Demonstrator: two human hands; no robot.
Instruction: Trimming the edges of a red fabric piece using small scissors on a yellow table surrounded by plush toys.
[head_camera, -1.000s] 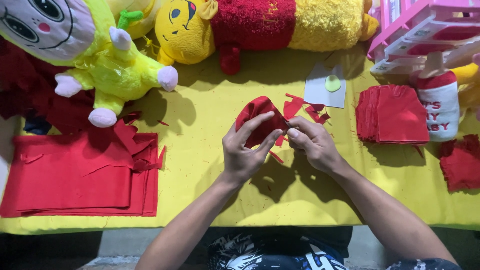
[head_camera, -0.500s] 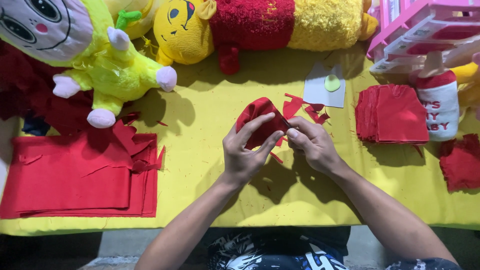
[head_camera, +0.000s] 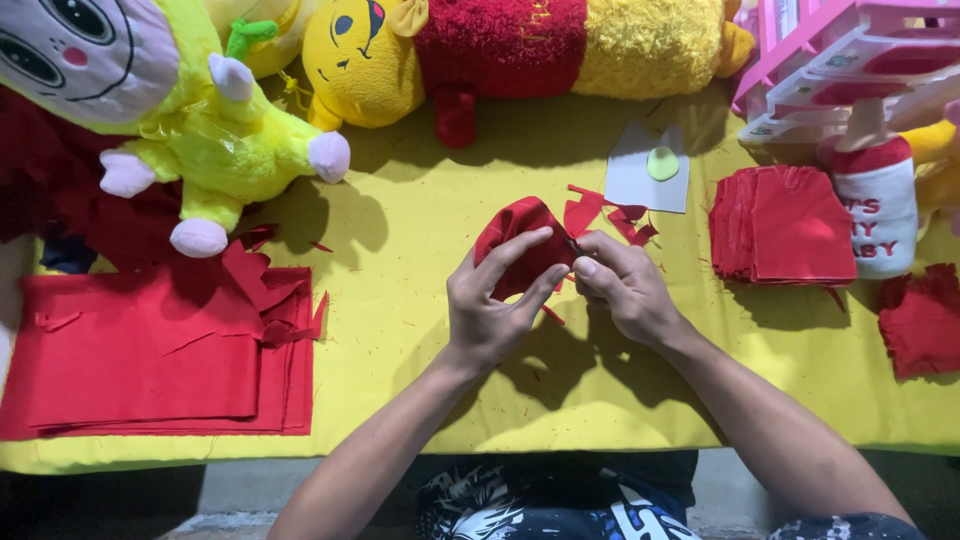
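Two hands, mine, meet over the middle of a yellow tabletop (head_camera: 420, 330), seen from above. My left hand (head_camera: 492, 312) wraps a small piece of red cloth (head_camera: 520, 245), fingers curled up & around it from below, index finger laid across the top. My right hand (head_camera: 625, 285) comes in from the right side; thumb & fingertips are pressed together, pinching the cloth's right edge. Can't tell if anything small sits in that pinch. The cloth is bunched & held just above the table, approx. centre of the view.

Just behind it lie red scraps (head_camera: 610, 215), next to a pale grey card (head_camera: 632, 178) w/ a light green oval (head_camera: 663, 163) on it. At left, a flat stack of big red sheets (head_camera: 150, 350) w/ cut bits on top. At right, a neat pile of small red squares (head_camera: 785, 225); beside that, a plush bottle (head_camera: 882, 205), red & white. More red pieces (head_camera: 920, 320) sit at the far right edge. Along the back: a yellow-green plush doll (head_camera: 200, 130), a yellow & red plush bear (head_camera: 500, 55) lying down, and a pink rack (head_camera: 850, 50) in the top right corner.
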